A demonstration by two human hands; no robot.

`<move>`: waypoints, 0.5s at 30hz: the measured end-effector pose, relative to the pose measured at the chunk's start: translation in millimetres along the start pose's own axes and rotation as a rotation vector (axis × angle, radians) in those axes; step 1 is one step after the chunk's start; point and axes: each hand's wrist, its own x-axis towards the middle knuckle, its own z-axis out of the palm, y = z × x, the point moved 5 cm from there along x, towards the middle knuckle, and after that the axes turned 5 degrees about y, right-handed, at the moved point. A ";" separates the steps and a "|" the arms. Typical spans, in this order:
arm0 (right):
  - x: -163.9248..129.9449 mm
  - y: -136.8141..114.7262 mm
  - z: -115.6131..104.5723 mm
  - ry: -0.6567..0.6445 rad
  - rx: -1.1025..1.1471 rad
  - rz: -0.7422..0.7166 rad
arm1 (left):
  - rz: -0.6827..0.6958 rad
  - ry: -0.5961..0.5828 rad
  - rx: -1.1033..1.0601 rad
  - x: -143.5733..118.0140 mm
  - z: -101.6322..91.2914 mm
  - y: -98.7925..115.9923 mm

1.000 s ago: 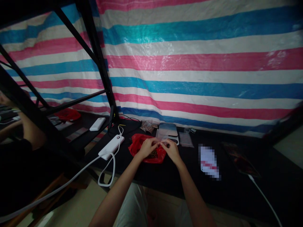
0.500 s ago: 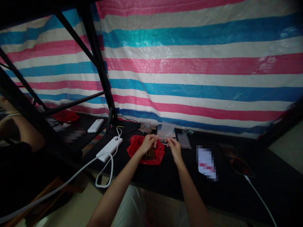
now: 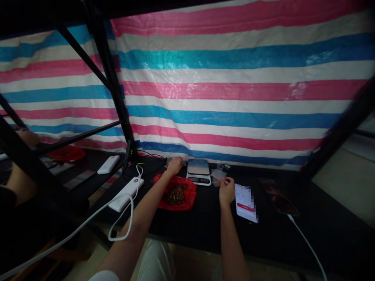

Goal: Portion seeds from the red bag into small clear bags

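Note:
My left hand (image 3: 175, 166) reaches to the back of the black table, its fingers stretched over a clear bag of brownish pieces (image 3: 169, 160). Whether the fingertips grip that bag cannot be made out. Right of the scale, my right hand (image 3: 227, 190) has its fingers closed at the edge of a small translucent plastic bag (image 3: 217, 174). Between the hands stands a white kitchen scale (image 3: 198, 171), its plate bare. A red plastic bag (image 3: 191, 197) lies spread in front of the scale, with small brown dried pieces (image 3: 176, 194) inside.
A lit phone (image 3: 245, 205) lies right of my right hand. Farther right, another phone (image 3: 283, 203) has a white cable attached. On the left are a white power strip (image 3: 125, 194) and a looped cable. Beyond the black frame (image 3: 117, 105), another person's arm (image 3: 20, 185) shows.
My hands have moved apart from the translucent bag held over the scale. The left went to the back bag, the right moved rightward with the translucent bag. The scale is now uncovered.

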 end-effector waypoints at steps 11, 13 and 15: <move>-1.1 -2.8 1.8 -0.183 -0.451 -0.060 | -0.038 -0.087 0.255 13.5 19.1 7.3; -2.4 -3.0 3.2 -0.204 -0.474 -0.068 | -0.045 -0.085 0.262 14.9 20.3 8.2; -2.6 -1.9 3.5 -0.215 -0.467 -0.063 | -0.062 -0.072 0.258 15.2 18.8 7.1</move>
